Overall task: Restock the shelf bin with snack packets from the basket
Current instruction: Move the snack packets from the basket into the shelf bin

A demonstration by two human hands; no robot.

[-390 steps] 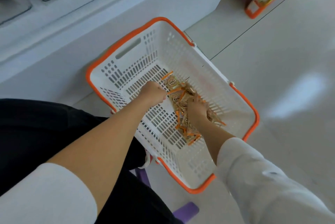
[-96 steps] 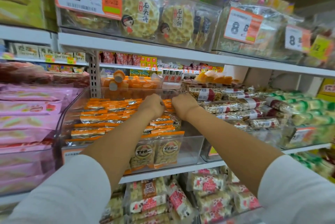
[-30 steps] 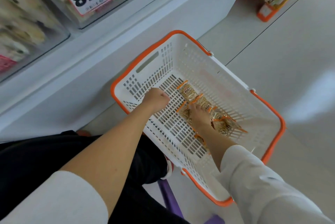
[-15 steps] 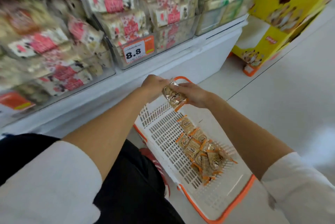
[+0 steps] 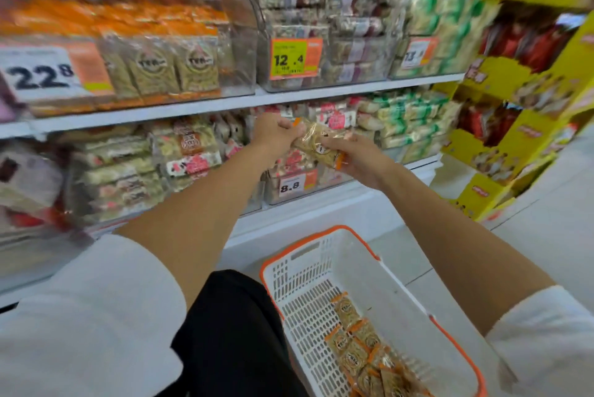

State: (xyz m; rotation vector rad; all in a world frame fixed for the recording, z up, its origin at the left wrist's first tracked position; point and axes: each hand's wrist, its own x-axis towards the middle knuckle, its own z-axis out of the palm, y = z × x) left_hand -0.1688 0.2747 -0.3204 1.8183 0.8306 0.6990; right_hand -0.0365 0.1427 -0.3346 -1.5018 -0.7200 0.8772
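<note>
Left hand [image 5: 276,136] and right hand [image 5: 361,163] have lifted the blurred, perhaps stacked, snack packets [image 5: 318,146] above the basket [image 5: 382,290].

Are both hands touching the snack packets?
Touching. Head view: the left hand grips one end of the snack packets, and the right hand holds the other end.

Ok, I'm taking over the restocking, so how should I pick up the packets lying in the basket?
Come straight down from above: the packets lie flat and overlapping on the floor of the basket, at its near end, and the tall walls block any sideways reach. Probably pinch an orange sealed end, since the flat faces give little to grip.
</note>
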